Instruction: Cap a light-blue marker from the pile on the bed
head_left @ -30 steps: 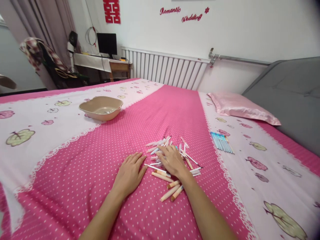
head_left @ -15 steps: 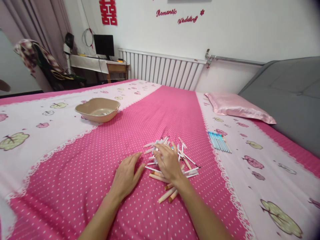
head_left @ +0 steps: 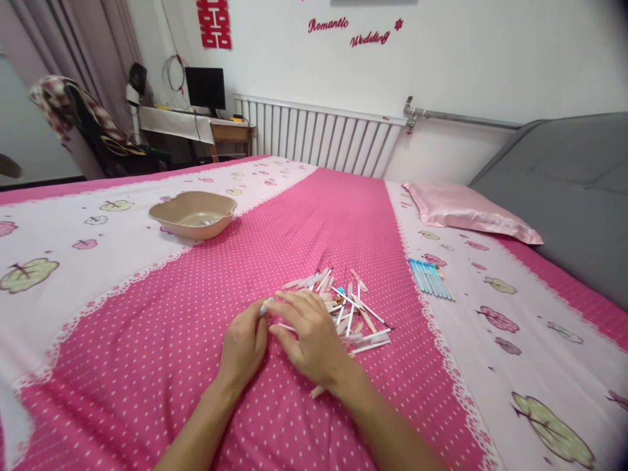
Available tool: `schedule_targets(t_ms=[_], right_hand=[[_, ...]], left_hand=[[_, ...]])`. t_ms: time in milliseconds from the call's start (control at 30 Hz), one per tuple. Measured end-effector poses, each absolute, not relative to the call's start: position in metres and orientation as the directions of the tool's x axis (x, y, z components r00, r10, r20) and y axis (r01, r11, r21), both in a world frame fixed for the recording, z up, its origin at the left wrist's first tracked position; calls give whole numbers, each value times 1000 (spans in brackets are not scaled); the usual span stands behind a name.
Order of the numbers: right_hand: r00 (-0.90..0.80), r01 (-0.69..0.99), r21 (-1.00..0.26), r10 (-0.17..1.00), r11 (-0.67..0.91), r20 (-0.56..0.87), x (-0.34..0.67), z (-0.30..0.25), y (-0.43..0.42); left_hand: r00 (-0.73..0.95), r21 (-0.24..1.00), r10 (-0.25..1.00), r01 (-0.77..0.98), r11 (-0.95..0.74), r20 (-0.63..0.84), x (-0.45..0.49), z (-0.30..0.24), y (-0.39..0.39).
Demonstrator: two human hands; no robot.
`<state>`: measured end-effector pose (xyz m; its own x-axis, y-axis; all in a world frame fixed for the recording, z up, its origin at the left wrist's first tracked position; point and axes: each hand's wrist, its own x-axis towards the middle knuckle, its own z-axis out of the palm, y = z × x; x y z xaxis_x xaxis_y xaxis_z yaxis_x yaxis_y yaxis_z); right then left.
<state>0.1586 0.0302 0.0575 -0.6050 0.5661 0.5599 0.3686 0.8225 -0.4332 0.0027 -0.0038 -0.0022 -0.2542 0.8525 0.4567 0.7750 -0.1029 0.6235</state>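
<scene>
My left hand (head_left: 244, 343) is closed around a small pale pen part (head_left: 265, 306), whose whitish end pokes out above the thumb and forefinger. Beside it, my right hand (head_left: 309, 333) has its fingers stretched out and its thumb apart. The right fingertips come right up to the pale piece; whether they touch it I cannot tell. Partly under and past the right hand lies a loose pile of pen parts (head_left: 350, 311): pinkish barrels, thin white sticks, some dark tips. A blue bit (head_left: 341, 292) shows among them.
Several blue pens (head_left: 432, 280) lie in a neat row on the right. A beige plastic basin (head_left: 193, 226) with a few small things inside stands at the left. The pink dotted bedspread (head_left: 161, 327) spreads under everything. A pink pillow (head_left: 468, 212) lies at the back right.
My right hand has drawn back from over the pile toward my left. My left hand, earlier spread with nothing in it, is now closed on the pale pen part.
</scene>
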Motion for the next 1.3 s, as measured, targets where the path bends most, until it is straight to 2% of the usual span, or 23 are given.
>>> schedule_targets(t_ms=[133,267,367,500,633,700,800,967,1033,1133,1200,1300], right_hand=[[-468,461,-521,696,718,545,185,66,53],[-446,603,-566,825,563,347,199,66,62],[-511,673,-535,844,510,161,196,64,55],[-557,755,-408,830,512,10,182,60,42],[-542,792,-304,839,529,47,173,51,36],[-524,792,-314,847,523,89,171,47,35],[-484,778,-396,867,487,116,174,48,38],[-380,635,-625,888,455,260,193,69,48],[-298,507,-739,895,443,332,198,78,50],[-172,272,-877,916,397,362,198,84,46],[-118,144,-916,925,375,360,193,84,42],[-82,39,-927,926,373,369,186,80,37]], left_hand=[[-316,626,846,780,-27,431,5,2,-5],[-391,602,836,793,94,385,7,7,-8],[-410,577,834,805,140,370,10,10,-10],[-369,583,844,808,84,390,12,12,-11],[-310,596,849,803,-8,428,11,10,-11],[-268,584,855,810,-50,445,11,9,-11],[-181,532,863,839,-115,472,12,9,-10],[-72,453,829,862,-228,555,13,9,-10],[-55,442,813,859,-258,580,13,8,-10],[-27,432,809,855,-285,587,13,7,-11],[1,423,812,853,-306,583,13,6,-11],[46,420,816,840,-343,576,14,5,-13]])
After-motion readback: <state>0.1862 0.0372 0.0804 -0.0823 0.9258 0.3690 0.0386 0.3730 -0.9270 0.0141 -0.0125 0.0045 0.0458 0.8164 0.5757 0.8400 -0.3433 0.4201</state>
